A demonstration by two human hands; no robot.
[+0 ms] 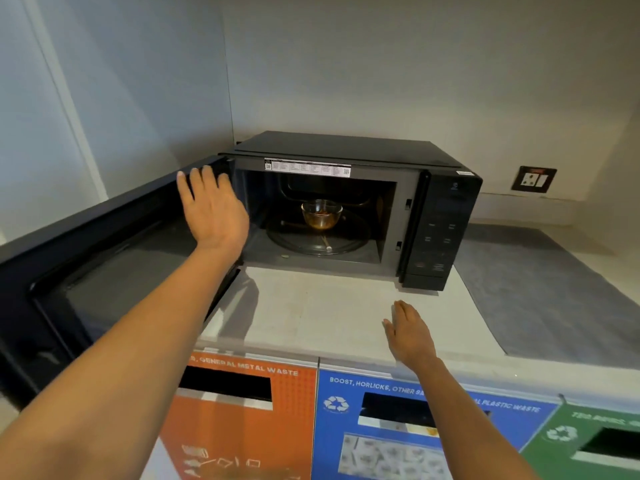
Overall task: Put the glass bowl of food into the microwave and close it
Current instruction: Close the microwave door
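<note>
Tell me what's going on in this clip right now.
A person stands at a black microwave on a white counter. The glass bowl of food already sits on the turntable inside. The door is swung wide open to the left, and the left hand is spread flat at its top edge near the hinge, apparently about to push it shut. The right hand hovers open and empty over the counter. Only closing the door remains.
</note>
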